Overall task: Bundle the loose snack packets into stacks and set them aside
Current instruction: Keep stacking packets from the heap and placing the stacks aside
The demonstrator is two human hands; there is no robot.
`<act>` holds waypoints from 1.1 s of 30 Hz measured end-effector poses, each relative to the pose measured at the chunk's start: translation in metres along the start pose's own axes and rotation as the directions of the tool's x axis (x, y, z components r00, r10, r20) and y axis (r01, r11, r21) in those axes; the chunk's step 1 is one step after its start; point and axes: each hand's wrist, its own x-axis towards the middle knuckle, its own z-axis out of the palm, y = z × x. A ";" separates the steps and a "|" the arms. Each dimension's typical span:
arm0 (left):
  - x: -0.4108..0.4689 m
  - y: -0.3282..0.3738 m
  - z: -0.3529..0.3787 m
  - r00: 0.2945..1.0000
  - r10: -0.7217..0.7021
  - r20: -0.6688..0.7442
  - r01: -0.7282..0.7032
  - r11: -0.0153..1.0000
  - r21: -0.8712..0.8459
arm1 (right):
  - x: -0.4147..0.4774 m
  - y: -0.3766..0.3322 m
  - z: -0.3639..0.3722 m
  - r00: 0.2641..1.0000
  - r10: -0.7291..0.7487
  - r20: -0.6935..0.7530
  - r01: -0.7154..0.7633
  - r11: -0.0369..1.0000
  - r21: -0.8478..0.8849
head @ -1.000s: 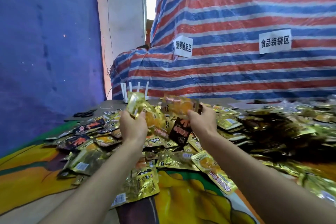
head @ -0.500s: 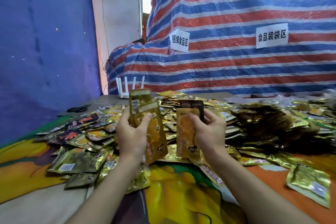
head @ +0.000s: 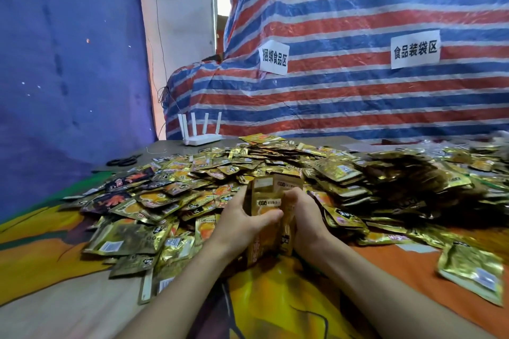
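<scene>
Here the left hand (head: pixel 241 224) and the right hand (head: pixel 307 219) press in from either side on a small stack of gold snack packets (head: pixel 263 195), held upright between them. The left thumb is curled across the stack's front face, and the right fingers wrap its far side. The stack's lower edge is down at the printed cloth (head: pixel 278 294) that covers the near part of the worktop (head: pixel 170 147); whether it touches is hidden by the wrists. Just behind and to both sides of the hands spreads a broad heap of loose packets (head: pixel 170 201), mostly gold, a few dark ones at its left edge. One gold packet (head: pixel 472 272) lies apart at the right. At the far left of the worktop lie black scissors (head: pixel 124 159) and a white router (head: pixel 201 133) stands with its aerials up. Behind hangs a striped tarpaulin (head: pixel 358 96) bearing two paper signs (head: pixel 274 58).
</scene>
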 end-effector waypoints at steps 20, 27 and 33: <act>0.000 -0.004 0.001 0.997 0.040 0.067 -0.036 0.997 -0.068 | -0.013 0.006 0.015 0.949 -0.217 0.227 0.242 0.966 -0.089; 0.000 -0.010 0.003 0.988 0.087 0.125 -0.066 0.985 -0.160 | -0.009 -0.010 0.009 0.985 -0.138 0.106 0.131 0.989 0.063; 0.008 -0.013 0.009 0.988 -0.019 -0.151 -0.018 0.971 -0.238 | 0.000 -0.012 0.021 0.973 -0.210 -0.098 0.209 0.978 -0.020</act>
